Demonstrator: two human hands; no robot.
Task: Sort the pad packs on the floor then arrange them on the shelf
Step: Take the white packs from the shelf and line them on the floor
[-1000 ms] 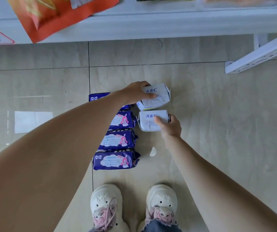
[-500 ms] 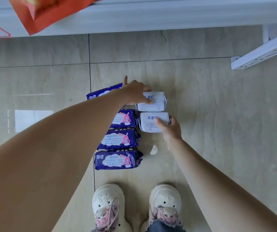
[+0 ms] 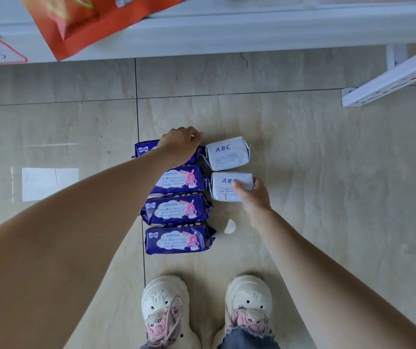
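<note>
Four purple pad packs lie in a column on the floor (image 3: 327, 172) in front of my shoes (image 3: 166, 306). My left hand (image 3: 179, 144) rests over the farthest purple pack (image 3: 144, 148), fingers curled down round its far edge, gripping it. The second purple pack (image 3: 180, 180), the third purple pack (image 3: 176, 209) and the nearest purple pack (image 3: 178, 239) lie below it, edge to edge. Just right of the column are two white ABC packs: the far white pack (image 3: 227, 153) lies free, apart from both hands, and the near white pack (image 3: 228, 186) is pinched at its right end by my right hand (image 3: 253, 197). The shelf (image 3: 227, 34) edge runs along the floor's far side.
</note>
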